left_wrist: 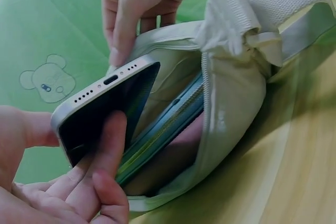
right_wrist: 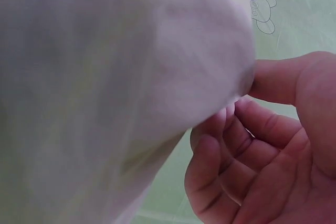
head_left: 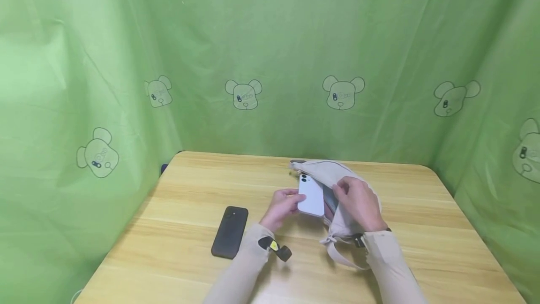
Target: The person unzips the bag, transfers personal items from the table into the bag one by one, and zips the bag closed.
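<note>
Found white phone (head_left: 312, 197) at open mouth of beige bag (head_left: 333, 170), pinched between thumb and fingers of left hand (head_left: 281, 204). Judged light, stiff, slick and breakable if dropped; best gripped by the long edges. Found bag apparently soft and yielding, pinched narrowly at the rim by right hand (head_left: 358, 201).

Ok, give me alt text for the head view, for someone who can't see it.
A left hand holds a white phone at the mouth of an open, pale bag, while the right hand pinches the bag. A black phone lies apart on the table, before a green curtain.
</note>
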A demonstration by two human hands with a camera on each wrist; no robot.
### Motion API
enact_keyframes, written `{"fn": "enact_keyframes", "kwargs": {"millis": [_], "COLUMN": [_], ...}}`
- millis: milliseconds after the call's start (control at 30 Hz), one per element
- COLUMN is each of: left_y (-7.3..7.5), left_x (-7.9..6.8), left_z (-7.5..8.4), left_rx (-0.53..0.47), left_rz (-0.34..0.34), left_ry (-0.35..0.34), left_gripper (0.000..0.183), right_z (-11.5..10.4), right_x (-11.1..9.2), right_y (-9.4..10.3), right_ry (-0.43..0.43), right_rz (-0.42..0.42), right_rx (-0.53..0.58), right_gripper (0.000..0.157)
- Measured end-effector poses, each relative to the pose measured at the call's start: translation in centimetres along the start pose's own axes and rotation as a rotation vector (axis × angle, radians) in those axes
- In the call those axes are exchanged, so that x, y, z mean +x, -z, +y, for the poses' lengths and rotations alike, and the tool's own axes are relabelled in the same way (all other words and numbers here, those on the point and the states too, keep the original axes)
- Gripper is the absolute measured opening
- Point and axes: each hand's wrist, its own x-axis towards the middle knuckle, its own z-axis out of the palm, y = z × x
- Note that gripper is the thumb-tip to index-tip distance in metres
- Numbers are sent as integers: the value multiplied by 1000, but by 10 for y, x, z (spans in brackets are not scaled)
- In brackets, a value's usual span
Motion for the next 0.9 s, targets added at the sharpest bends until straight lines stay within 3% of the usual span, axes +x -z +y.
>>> {"fn": "enact_keyframes", "kwargs": {"millis": [533, 733, 900], "left_y": [-34, -40, -41], "left_x": [6, 3, 3], "left_z": [-11, -8, -11], "left_rx": [-57, -96, -131], "left_rz": [43, 7, -18], "left_ry": [7, 55, 58], "left_gripper": [39, 48, 41], "right_z": [-2, -2, -1], "right_x": [1, 1, 0], "right_y": [1, 0, 0], "right_ry": [-6, -2, -5], "right_rz": [-6, 9, 2], "right_rx": [1, -3, -1], "right_gripper": [21, 19, 19]}}
